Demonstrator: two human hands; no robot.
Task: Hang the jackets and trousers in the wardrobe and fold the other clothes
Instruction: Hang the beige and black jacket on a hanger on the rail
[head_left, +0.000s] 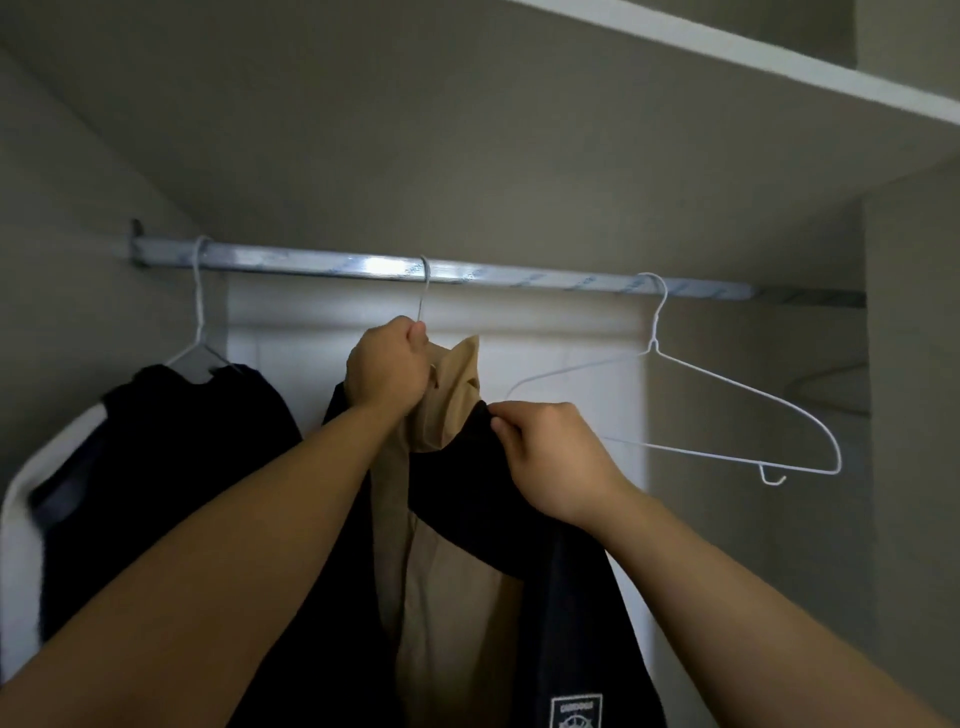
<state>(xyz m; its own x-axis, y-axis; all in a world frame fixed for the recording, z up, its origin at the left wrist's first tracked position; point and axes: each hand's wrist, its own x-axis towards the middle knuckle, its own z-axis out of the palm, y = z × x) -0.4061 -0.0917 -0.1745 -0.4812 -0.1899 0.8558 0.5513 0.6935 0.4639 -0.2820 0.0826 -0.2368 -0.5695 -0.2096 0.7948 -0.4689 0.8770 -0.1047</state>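
Jacket (452, 499): dark navy, tan lining (447, 597) exposed at collar and front, white patch low on right side (text unreadable). Hangs mid-rail on wire hanger (423, 296), hook over rail (545, 278). Both arms raised, reaching forward. Left hand (387, 369): fist wrapped round hanger neck and collar. Right hand (550, 457): fingertips pinching dark shoulder fabric. Further right on rail: empty hanger (727, 400).

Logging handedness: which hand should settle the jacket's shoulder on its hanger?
Probably right: the right hand pinches the shoulder of the dark tan-lined jacket; the left hand grips the white wire hanger.
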